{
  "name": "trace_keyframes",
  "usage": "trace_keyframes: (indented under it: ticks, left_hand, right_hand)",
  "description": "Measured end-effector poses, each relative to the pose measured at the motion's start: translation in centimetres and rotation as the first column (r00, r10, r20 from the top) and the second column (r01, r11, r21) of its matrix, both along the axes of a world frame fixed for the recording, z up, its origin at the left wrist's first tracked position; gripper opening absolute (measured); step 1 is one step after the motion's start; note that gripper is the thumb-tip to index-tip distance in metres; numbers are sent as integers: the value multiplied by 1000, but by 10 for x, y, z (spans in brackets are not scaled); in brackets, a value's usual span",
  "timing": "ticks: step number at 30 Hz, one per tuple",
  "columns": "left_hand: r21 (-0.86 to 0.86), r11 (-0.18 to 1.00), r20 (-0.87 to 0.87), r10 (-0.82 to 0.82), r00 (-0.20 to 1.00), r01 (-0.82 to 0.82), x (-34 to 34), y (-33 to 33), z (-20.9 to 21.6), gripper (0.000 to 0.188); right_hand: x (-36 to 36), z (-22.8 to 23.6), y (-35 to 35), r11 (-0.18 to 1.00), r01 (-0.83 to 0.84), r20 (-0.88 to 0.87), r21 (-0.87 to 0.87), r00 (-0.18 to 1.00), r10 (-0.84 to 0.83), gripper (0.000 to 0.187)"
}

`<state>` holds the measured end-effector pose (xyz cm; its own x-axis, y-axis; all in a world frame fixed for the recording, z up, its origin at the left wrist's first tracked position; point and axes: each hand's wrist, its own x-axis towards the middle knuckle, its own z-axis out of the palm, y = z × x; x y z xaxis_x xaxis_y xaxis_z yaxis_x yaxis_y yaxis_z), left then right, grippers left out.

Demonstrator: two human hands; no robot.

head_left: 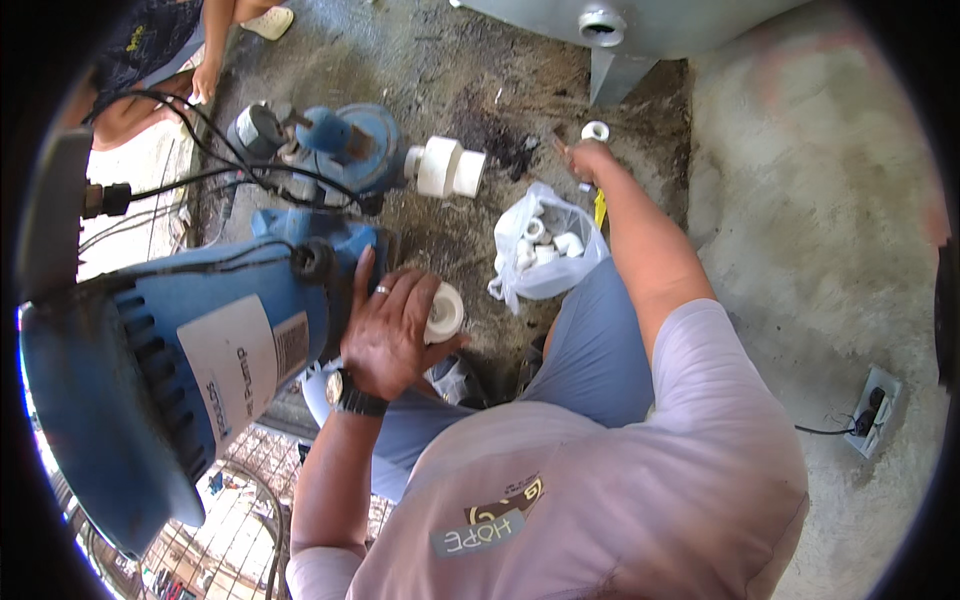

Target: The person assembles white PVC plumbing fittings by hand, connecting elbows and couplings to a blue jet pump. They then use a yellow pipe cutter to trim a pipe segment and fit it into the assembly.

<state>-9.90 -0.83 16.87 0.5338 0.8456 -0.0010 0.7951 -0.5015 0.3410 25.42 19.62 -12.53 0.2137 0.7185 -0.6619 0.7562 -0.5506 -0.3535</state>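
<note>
My left hand [390, 335], with a ring and a black wristwatch, is curled around a white round pipe fitting [446, 312] at the near end of the blue pump [240, 350]. The thumb and forefinger lie on either side of the fitting, and the little finger stretches along the pump. My right hand [588, 158] reaches far over the dirty floor with fingers extended, close to a white ring-shaped fitting [596, 131]. Below that hand sits a clear plastic bag [510, 265] of white pipe fittings [545, 250]. A yellow strip [600, 207] shows beside my forearm.
A large white union fitting [447, 168] stands beside a second blue pump part [365, 145]. Black cables [225, 172] cross at left. Another person's hand [205, 82] is at upper left. A grey tank [640, 20] stands ahead; a concrete surface [800, 250] lies at right.
</note>
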Motion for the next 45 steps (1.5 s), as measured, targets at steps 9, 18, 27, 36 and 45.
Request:
trace_keyframes:
  ticks: [9,18,27,36,45]
  left_hand:
    - [-22,1000,47,-10,999,11,2,3,3,76]
    - [30,999,36,-44,998,43,5,3,3,76]
    - [12,999,47,-35,998,35,2,2,2,75]
    - [-3,999,66,-35,997,35,2,3,3,74]
    - [0,999,55,-44,998,44,-1,3,0,75]
  right_hand:
    - [-50,80,-43,870,-442,-408,-219,851,330,10]
    - [-123,11,-184,746,-578,-84,-331,806,587,28]
    - [-146,62,-195,965,-133,-11,-224,991,134,35]
    - [-85,31,-154,948,-190,185,-255,953,241,36]
    - [-47,3,-175,966,57,227,-253,974,2,51]
